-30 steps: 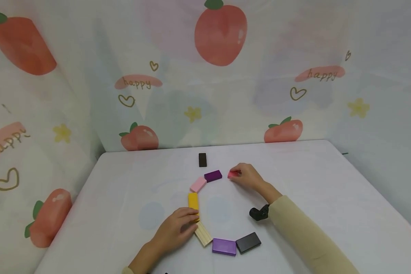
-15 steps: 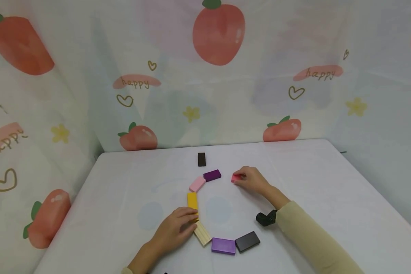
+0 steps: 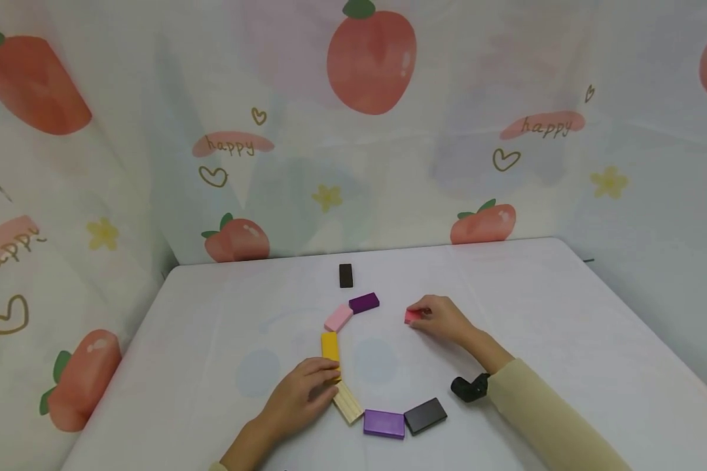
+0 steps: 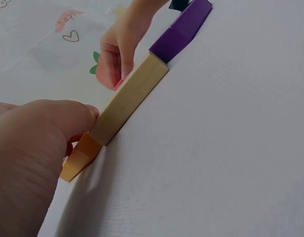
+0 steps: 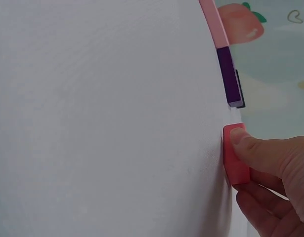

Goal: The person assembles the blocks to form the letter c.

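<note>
My right hand [image 3: 444, 318] pinches a coral-pink block [image 5: 236, 155], thumb on its face and fingers behind. It sits right of the dark purple block [image 3: 364, 302], with a gap between. My left hand [image 3: 302, 394] has its fingers over the lower end of the yellow block [image 3: 330, 345], with the thumb by the top of the plain wooden block [image 4: 132, 98]. In the head view these blocks stand in a curved row: dark purple, light pink block [image 3: 338, 318], yellow, wooden, bright purple block [image 3: 384, 424] and dark grey block [image 3: 425, 416].
A small black block [image 3: 345, 275] lies apart near the table's back edge. The black wrist camera [image 3: 470, 388] hangs by the right sleeve [image 3: 542, 405]. A fruit-printed cloth [image 3: 389, 176] rises behind the white table [image 3: 212, 340].
My right hand has moved a little to the right and toward me, carrying the coral-pink block away from the dark purple one. The left hand and the row stay put.
</note>
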`<state>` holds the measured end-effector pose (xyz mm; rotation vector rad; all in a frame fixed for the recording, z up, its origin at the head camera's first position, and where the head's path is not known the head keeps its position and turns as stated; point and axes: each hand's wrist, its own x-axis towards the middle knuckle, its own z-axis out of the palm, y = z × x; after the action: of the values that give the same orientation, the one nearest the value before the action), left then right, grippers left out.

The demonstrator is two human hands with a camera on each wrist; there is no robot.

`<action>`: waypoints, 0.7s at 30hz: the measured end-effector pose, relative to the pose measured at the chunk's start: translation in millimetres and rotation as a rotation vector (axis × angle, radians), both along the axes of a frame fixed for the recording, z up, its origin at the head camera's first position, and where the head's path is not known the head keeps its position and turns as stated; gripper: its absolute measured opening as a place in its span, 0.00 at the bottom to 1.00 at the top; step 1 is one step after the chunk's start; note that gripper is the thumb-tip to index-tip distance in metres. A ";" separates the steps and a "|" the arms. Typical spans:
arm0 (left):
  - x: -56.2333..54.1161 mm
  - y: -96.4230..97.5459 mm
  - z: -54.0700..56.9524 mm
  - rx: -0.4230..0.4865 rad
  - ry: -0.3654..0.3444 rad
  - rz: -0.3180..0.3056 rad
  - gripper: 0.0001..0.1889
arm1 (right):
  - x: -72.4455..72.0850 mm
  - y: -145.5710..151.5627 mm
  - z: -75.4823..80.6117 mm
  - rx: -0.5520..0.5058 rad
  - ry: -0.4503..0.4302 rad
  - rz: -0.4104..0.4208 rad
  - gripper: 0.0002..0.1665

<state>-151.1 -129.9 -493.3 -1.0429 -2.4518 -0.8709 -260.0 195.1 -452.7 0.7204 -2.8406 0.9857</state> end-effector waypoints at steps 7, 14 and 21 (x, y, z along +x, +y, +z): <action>1.2 0.7 2.2 0.002 0.004 -0.003 0.12 | 10.5 6.0 1.5 0.018 -0.032 -0.010 0.18; 2.3 0.8 4.2 0.006 -0.011 0.003 0.12 | 17.5 9.3 2.8 0.033 -0.022 0.010 0.18; 2.3 2.1 3.8 0.017 0.017 -0.008 0.12 | 26.3 17.3 2.7 0.049 0.025 0.073 0.18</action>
<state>-148.8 -127.8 -489.5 -1.0501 -2.4242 -0.8804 -233.7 212.4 -449.9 0.8412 -2.8448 0.9126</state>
